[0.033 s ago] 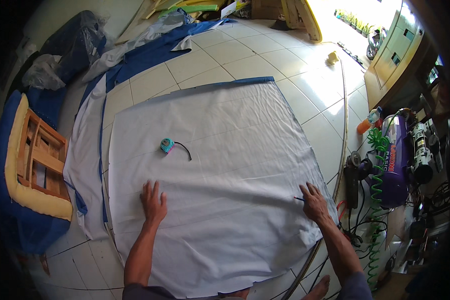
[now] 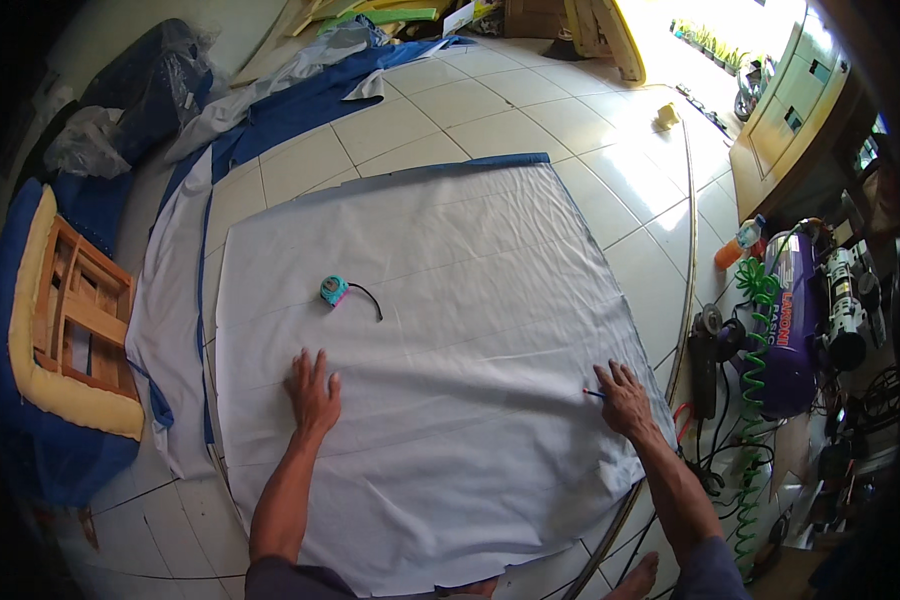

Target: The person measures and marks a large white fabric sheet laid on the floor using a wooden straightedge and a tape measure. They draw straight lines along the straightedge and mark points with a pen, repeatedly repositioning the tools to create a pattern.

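A large whitish sheet of fabric (image 2: 420, 420) with a blue underside lies spread over the floor in front of me. My left hand (image 2: 315, 395) rests flat on its left part, fingers apart and holding nothing. Near the fabric's right edge, my right hand (image 2: 626, 400) also leans on the cloth, with a thin blue pen (image 2: 594, 393) held in it and poking out leftward. A turquoise tape measure (image 2: 334, 290) sits on the fabric beyond my left hand, with a short dark strap curving from it. Faint straight lines cross the cloth.
At left stands a wooden frame (image 2: 95, 322) with yellow foam and blue cover. More blue-and-white fabric (image 2: 270, 115) trails behind it. To the right are a purple air compressor (image 2: 792, 330), a coiled green hose (image 2: 755, 370), an angle grinder (image 2: 705, 350) and an orange bottle (image 2: 738, 243).
My left hand has shifted slightly to the right and away from me. The pen in my right hand sits at a slightly different angle, and that hand has barely moved.
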`<state>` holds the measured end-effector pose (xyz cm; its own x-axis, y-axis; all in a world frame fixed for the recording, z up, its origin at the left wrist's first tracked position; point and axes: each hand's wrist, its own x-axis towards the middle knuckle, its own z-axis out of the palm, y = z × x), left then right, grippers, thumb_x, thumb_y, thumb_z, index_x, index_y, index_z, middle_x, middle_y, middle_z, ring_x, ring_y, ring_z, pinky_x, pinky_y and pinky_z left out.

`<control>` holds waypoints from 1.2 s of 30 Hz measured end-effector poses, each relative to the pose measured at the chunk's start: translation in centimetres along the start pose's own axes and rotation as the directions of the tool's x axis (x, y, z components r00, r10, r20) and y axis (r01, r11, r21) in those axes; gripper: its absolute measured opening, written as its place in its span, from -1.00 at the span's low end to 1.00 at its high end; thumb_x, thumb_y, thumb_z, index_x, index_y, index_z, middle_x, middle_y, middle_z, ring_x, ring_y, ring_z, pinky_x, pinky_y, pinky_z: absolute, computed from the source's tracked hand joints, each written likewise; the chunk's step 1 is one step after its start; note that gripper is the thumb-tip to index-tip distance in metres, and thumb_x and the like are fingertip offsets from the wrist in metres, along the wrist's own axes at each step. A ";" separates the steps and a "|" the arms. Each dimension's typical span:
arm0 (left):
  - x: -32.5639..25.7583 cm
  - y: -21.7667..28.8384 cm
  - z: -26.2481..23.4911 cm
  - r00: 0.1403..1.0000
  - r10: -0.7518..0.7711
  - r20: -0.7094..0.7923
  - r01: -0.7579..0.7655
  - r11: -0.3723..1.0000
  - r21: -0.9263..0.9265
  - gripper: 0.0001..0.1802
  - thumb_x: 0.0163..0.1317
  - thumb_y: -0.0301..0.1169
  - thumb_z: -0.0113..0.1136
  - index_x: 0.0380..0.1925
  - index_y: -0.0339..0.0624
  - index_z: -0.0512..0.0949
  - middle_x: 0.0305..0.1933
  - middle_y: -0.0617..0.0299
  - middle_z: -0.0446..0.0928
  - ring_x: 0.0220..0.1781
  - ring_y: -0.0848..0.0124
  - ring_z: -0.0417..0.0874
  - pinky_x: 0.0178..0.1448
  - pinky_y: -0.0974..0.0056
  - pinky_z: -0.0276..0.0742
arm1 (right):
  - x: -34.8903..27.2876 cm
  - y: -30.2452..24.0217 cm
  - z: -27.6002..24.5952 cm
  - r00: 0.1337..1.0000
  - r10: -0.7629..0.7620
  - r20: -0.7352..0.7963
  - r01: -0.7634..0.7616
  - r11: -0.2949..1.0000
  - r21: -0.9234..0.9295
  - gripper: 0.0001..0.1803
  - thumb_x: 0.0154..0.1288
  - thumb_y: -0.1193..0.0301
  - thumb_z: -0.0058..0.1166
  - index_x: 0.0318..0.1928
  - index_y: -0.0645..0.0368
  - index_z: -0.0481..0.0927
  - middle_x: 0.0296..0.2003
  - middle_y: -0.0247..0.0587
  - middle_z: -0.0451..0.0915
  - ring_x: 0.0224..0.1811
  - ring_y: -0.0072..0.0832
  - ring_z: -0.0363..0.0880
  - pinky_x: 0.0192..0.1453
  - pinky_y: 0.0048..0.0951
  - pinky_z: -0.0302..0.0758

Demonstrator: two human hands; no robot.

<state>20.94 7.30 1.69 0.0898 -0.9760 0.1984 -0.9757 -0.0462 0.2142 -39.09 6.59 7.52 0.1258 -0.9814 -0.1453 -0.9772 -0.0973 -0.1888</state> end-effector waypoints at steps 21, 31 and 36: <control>7.9 6.5 1.8 0.990 0.042 0.134 -0.052 0.996 0.072 -0.31 0.55 -0.03 -0.04 0.61 0.09 0.20 0.72 -0.06 -0.01 0.75 -0.07 -0.08 0.63 -0.50 -0.30 | -7.3 3.7 -2.3 0.851 0.383 -0.359 -0.350 0.924 0.156 -0.47 0.29 0.64 0.05 0.29 0.17 0.55 -0.01 0.14 0.60 0.09 0.07 0.64 0.12 -0.06 0.61; 20.2 14.7 7.7 0.979 -0.015 0.203 0.005 0.999 0.051 -0.29 0.55 0.09 -0.12 0.63 0.26 0.15 0.75 0.16 -0.04 0.76 0.01 -0.10 0.66 -0.47 -0.28 | -16.4 1.3 3.9 0.573 0.820 -0.018 -0.649 0.466 0.601 -0.36 0.36 0.09 0.26 0.24 0.32 0.53 0.03 0.21 0.67 0.12 0.16 0.63 0.23 -0.06 0.52; 21.6 16.1 8.4 0.992 -0.010 0.123 -0.006 0.992 0.129 -0.26 0.52 0.10 -0.09 0.59 0.05 0.24 0.70 -0.03 0.06 0.74 0.00 -0.01 0.63 -0.52 -0.22 | -18.1 -0.3 4.0 0.651 0.741 -0.164 -0.620 0.644 0.449 -0.44 0.29 0.18 0.33 0.15 0.30 0.56 -0.08 0.22 0.69 -0.02 0.14 0.69 0.12 -0.04 0.56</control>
<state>5.46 -16.29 1.41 0.0741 -0.9943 0.0772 -0.9938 -0.0673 0.0883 -40.36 25.10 6.31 -0.6700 -0.7385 -0.0754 -0.6306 0.6198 -0.4672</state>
